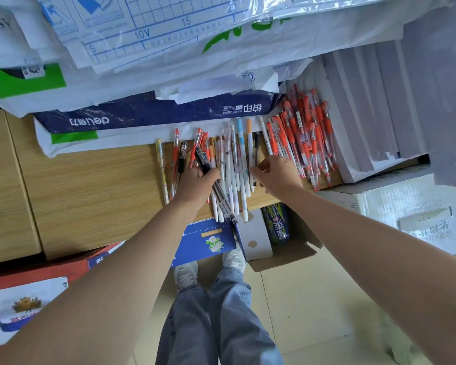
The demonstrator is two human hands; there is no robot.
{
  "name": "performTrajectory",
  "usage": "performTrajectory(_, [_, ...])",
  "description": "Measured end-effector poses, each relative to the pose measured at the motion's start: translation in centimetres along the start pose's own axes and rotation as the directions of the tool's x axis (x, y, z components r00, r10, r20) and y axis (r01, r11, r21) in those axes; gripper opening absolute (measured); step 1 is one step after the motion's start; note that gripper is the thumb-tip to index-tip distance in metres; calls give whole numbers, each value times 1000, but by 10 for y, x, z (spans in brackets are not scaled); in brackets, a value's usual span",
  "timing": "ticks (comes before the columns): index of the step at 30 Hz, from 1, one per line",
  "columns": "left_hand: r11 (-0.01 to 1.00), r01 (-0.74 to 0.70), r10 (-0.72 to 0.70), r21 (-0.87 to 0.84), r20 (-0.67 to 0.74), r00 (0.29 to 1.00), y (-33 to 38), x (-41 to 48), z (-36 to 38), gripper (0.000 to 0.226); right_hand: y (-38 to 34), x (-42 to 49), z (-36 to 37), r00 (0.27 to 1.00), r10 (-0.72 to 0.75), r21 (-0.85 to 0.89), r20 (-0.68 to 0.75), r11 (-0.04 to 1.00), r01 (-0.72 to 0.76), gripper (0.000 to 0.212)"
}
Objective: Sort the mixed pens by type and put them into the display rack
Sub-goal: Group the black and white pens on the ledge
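Mixed pens lie on a wooden shelf top (95,185). My left hand (198,184) is shut on a bundle of black pens (203,160) whose clear barrels stick out below the hand. My right hand (277,172) pinches one black-capped pen (256,151) among the white pens (234,164) in the middle. A big heap of red pens (308,135) lies at the right. Two red pens (174,162), a black pen (181,159) and a yellow pen (162,169) lie apart to the left. No display rack is in view.
Paper reams, including a blue one (153,114), and plastic-wrapped sheets (169,35) are stacked behind the pens. Grey stacks (374,106) wall in the right side. Cardboard boxes (282,248) and a blue box (206,241) stand on the floor by my feet.
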State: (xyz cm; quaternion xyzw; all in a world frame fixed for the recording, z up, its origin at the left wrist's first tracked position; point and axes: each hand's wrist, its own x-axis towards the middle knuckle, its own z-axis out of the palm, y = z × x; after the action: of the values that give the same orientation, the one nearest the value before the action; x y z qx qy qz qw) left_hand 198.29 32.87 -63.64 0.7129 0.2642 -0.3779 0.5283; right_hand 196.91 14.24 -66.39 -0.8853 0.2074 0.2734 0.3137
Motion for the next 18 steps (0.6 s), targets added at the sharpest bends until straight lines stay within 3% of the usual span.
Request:
performTrajectory(3, [1000,0,0,-11,-4,1000,1,0,3,27,1,-12,-10,998,-51,98,-33,994,54,19])
performTrajectory(10, [998,8,-7,-67,16,1000,7,0,10,36,6,-43,-19,983,-179,284,44,945,160,12])
performTrajectory(18, [992,-13,18,-125,38,999,7,-13,3,34,-26,-53,-10,921,-245,359,304,925,128,13])
